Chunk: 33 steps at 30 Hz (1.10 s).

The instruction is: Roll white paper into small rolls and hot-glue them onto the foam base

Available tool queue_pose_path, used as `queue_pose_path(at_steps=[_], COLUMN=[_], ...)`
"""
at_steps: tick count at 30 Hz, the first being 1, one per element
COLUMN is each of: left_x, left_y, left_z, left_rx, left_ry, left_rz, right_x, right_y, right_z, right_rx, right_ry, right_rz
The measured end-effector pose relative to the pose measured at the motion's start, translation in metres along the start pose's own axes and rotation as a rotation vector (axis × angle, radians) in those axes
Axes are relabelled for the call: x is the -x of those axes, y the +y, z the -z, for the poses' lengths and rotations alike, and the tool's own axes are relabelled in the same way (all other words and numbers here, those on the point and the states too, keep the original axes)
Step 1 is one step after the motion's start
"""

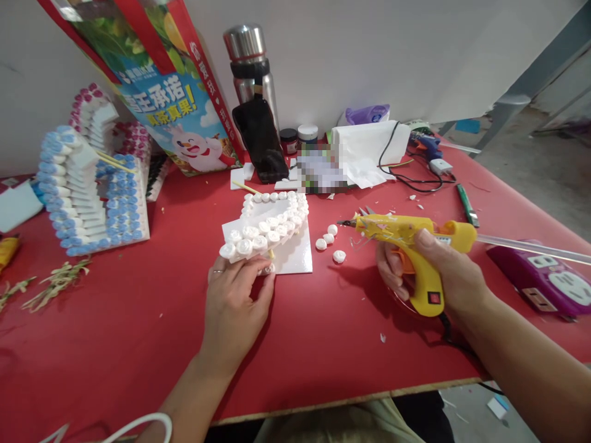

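Observation:
My right hand (431, 271) is wrapped round a yellow hot glue gun (422, 237), its fingers at the orange trigger. The gun's nozzle points left, and a clear glue stick (530, 245) sticks out of its back end. My left hand (240, 295) grips the near edge of a craft piece edged with white rosettes (263, 231), the fingers partly hidden beneath it. This piece stands tilted over a white square board (298, 252). A small rosette (268, 269) shows by my left thumb. Several loose white rosettes (329, 239) lie between the piece and the nozzle.
Blue rosette craft pieces (124, 209) stand at the left, by a printed bag (184, 111). A phone (261, 138) leans on a steel flask (249, 61). A green cutter (467, 205) and a purple power socket (540, 277) lie right. Dark cable runs below the gun.

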<state>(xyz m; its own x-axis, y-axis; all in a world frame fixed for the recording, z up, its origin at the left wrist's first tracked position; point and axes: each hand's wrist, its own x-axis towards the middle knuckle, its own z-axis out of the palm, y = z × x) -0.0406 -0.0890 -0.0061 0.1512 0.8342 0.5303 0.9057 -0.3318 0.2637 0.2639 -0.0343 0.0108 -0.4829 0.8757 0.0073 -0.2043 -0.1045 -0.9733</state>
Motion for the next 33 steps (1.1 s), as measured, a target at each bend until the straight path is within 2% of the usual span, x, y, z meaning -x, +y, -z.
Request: queue_pose_path(at_steps=[24,29,33], left_x=[0.003,0.002,0.006], left_y=[0.000,0.002,0.008], left_z=[0.003,0.004,0.013], left_rx=[-0.001,0.005,0.023], left_ry=[-0.044,-0.021,-0.013], left_rz=[-0.002,-0.055,-0.105], right_x=[0.001,0.000,0.001], right_y=[0.000,0.000,0.000], right_z=[0.000,0.001,0.001], right_rx=[0.003,-0.002,-0.016], right_ry=[0.017,0.008,0.015], right_rz=[-0.014,0.008,-0.007])
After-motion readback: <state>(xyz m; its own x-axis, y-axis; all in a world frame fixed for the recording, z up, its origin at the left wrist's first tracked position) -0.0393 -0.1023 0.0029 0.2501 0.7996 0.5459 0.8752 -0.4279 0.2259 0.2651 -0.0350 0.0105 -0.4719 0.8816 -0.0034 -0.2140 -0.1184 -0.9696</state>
